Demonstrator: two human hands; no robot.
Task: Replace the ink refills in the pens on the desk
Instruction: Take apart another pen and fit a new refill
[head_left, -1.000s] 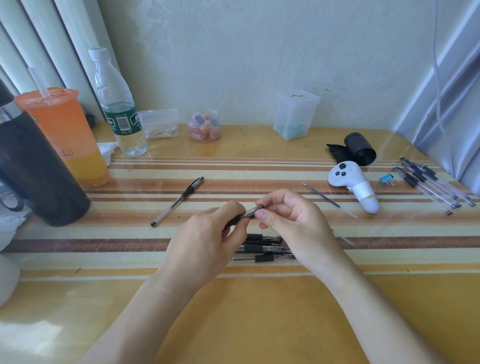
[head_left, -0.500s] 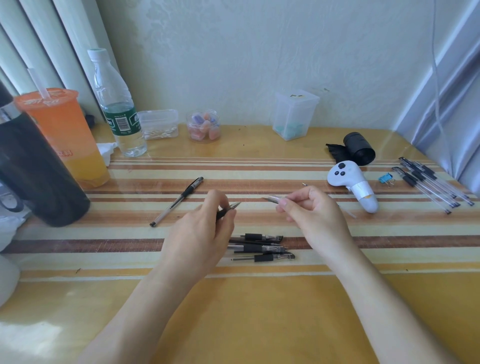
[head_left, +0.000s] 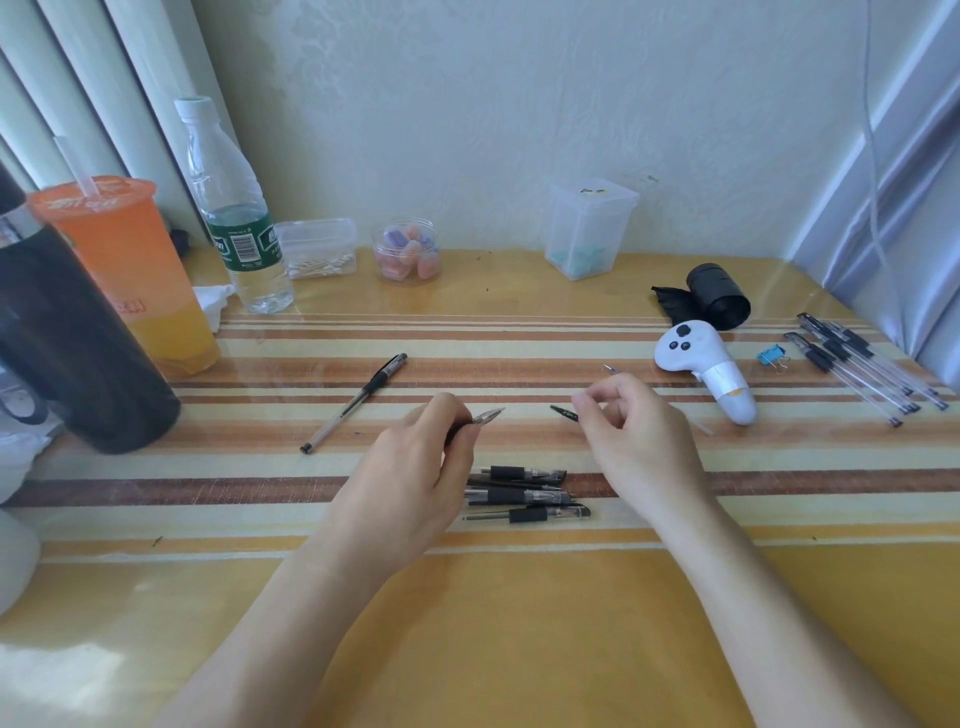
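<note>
Joined a second ago, the hands now hover apart just beyond the near pile of pens, the left hand pinching a tip section, the right hand gripping the dark-ended barrel, so this one looks unscrewed for the swap.

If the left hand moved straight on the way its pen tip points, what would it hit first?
Likely the dark pen piece pinched by the right hand, across a gap from the pen tip in the left hand; depth is unclear.
</note>
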